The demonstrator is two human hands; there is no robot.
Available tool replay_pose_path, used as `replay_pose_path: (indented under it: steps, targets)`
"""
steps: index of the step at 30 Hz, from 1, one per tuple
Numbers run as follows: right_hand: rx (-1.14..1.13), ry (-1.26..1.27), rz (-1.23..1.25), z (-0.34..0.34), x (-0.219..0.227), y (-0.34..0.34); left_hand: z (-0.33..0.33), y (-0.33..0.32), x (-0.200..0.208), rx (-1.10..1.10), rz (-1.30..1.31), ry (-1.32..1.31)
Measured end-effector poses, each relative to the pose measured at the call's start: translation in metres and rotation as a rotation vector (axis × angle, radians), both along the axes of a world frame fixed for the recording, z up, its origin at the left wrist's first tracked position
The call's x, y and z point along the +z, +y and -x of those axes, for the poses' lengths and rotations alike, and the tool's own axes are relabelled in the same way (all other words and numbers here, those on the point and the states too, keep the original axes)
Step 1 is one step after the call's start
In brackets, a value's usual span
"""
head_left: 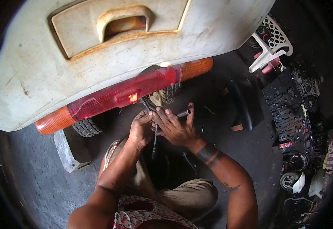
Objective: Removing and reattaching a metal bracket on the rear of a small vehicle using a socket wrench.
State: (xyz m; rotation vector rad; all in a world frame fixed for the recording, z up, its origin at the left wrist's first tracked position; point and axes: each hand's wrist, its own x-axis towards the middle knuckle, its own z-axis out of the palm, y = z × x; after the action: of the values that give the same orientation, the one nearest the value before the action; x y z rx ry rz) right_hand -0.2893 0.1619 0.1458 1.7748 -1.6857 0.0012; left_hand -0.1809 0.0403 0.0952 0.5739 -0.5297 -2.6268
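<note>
My left hand (139,125) is closed around a dark metal rod (145,104), whose upper end reaches to the lower edge of a red and orange tail light bar (126,91). My right hand (176,129) lies against the left one, back upward, its little finger raised apart. A metal tube end (183,113) sticks out between its fingers; they seem curled over the tool, though the palm side is hidden. Below both hands hangs a thin dark bar with a thicker tip (154,152). How these metal parts join is hidden by the fingers.
Above is a vehicle's rusty white rear panel (109,42), with tyres (86,128) beneath. A grey block (68,150) stands at left. Wrenches (189,162) and a reddish-brown block (237,128) lie on the floor. Dark engine parts (288,110) and a white plastic chair (267,47) stand at right.
</note>
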Motion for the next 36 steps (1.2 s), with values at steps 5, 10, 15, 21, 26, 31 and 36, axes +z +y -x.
replay_pose_path:
  steps: [5, 10, 15, 21, 26, 31, 36]
  targets:
    - [0.114, 0.072, 0.102, 0.018, -0.015, -0.007, 0.001, -0.002, -0.005, -0.007, 0.015, -0.013]
    - [0.063, 0.018, 0.167, 0.012, -0.040, -0.006, 0.001, -0.002, -0.011, -0.047, -0.002, 0.050]
    - [0.024, 0.065, 0.163, 0.010, -0.052, 0.012, 0.001, 0.001, -0.018, -0.012, -0.029, -0.003]
    - [-0.079, -0.124, 0.121, 0.018, -0.035, 0.011, 0.011, 0.001, -0.015, 0.006, 0.000, -0.009]
    - [-0.279, -0.407, 0.097, -0.038, -0.024, -0.014, 0.002, -0.007, -0.009, 0.004, 0.054, -0.067]
    - [-0.459, -0.541, -0.117, -0.052, -0.020, -0.009, -0.004, -0.005, -0.017, -0.053, 0.083, -0.050]
    - [-0.449, -0.732, -0.245, -0.075, -0.036, -0.021, -0.017, -0.006, -0.031, 0.060, 0.047, -0.059]
